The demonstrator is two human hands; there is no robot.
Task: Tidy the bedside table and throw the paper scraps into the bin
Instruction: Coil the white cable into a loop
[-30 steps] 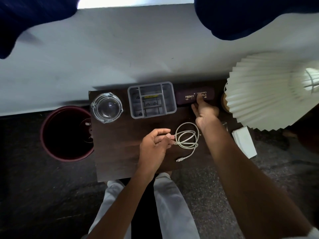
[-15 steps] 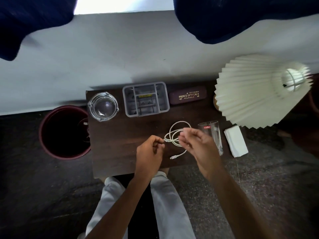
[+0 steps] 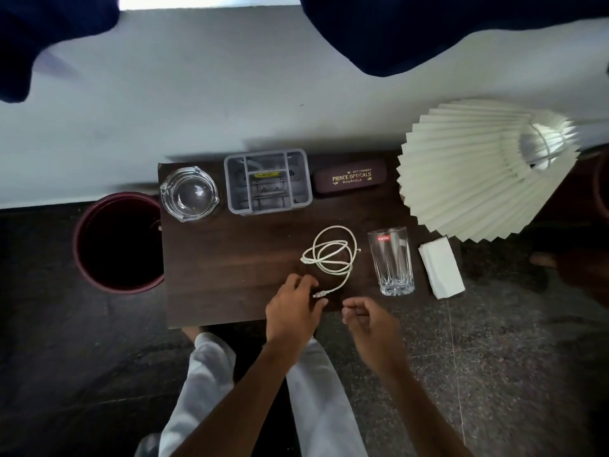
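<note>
While the left hand (image 3: 291,313) is laid over the near edge of the desk (image 3: 230,268), its fingers are curled at the plug end of the white cable (image 3: 331,255); whether the plug is gripped cannot be told. The right hand (image 3: 370,319) is held loosely half-curled, nothing in it, just off the desk edge. The cable is coiled beside the glass (image 3: 392,262). The bin (image 3: 118,242) is placed left of the desk, on the floor. No paper scraps can be made out.
</note>
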